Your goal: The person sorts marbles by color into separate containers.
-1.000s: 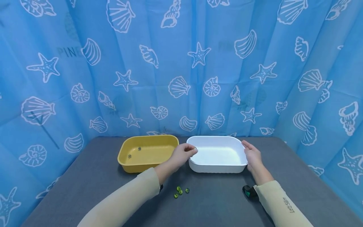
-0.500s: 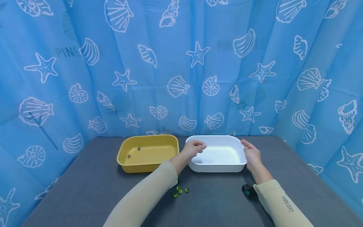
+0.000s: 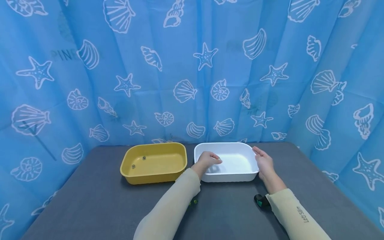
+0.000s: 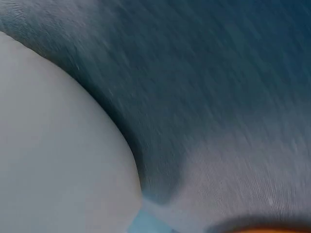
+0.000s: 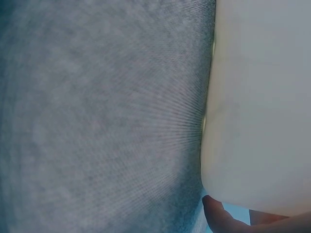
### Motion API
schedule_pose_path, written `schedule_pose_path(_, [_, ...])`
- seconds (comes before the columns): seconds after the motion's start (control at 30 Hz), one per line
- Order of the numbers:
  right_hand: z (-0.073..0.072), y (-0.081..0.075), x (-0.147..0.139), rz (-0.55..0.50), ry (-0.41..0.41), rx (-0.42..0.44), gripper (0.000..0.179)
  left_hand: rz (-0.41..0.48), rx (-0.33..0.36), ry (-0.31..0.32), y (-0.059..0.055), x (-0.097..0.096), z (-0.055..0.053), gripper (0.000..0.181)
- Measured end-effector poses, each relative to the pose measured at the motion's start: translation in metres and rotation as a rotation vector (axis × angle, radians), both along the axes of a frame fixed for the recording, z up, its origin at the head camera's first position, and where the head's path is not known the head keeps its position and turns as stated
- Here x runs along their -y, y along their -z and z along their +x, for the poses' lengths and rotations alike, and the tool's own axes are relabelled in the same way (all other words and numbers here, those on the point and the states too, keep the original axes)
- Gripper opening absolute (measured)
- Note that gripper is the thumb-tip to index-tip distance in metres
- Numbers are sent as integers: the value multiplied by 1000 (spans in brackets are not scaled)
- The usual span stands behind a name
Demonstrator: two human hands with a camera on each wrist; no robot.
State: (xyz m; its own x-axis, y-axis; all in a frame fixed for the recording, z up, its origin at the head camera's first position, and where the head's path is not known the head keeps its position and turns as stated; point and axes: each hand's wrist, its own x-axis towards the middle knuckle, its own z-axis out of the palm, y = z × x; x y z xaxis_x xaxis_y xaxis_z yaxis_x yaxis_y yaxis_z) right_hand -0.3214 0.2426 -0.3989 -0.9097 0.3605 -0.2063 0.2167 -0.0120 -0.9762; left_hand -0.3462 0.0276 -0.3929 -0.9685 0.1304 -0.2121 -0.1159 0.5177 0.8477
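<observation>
My left hand is over the left part of a white basin. Its thumb and fingers pinch a tiny greyish piece, too small to make out its kind. The right hand grips the basin's right end at the rim. In the right wrist view a bent finger lies at the corner of the white wall. Green glass beads sit on the table beside the left sleeve, which partly hides them. The left wrist view shows the white wall close up and no fingers.
Left of the white basin stands a yellow basin with two small grey pieces inside. A dark grey cloth covers the table. A blue shell-print curtain hangs behind. Under the right wrist is a black strapped device.
My left hand has moved rightward from the white basin's left rim to above its inside. The left sleeve now covers some of the green beads. The right hand keeps its place on the basin.
</observation>
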Motion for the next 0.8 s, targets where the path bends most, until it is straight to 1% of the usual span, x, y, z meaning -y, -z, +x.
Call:
schedule_pose_path(0.13, [1,0,-1,9,-15,-6,47,-18,59,-71,1,-2,1,14])
schedule_pose_path(0.2, [1,0,-1,11,-19,-7,47,-36,77,-102,2,-3,-1,14])
schedule_pose_path(0.33, [-1,0,-2,13,-14,-13,47,-74,82,-130,3,-6,-5,13])
schedule_pose_path(0.47, [-1,-2,-1,11,-5,-11,46,-110,75,-128,3,-7,-8,12])
schedule_pose_path(0.57, [0,-4,0,4,-2,-4,46,-137,67,-128,2,-8,-5,11])
schedule_pose_path(0.6, [-4,1,-2,13,-1,-3,46,-159,54,-135,1,-8,-3,11])
schedule_pose_path(0.67, [-6,3,-3,15,-3,1,46,-171,59,-141,3,-10,-4,11])
schedule_pose_path(0.73, [-8,6,-4,26,8,-13,46,-192,71,-130,8,-10,-10,11])
schedule_pose_path(0.8, [-9,7,-3,22,25,-15,46,-219,85,-118,17,-12,-21,12])
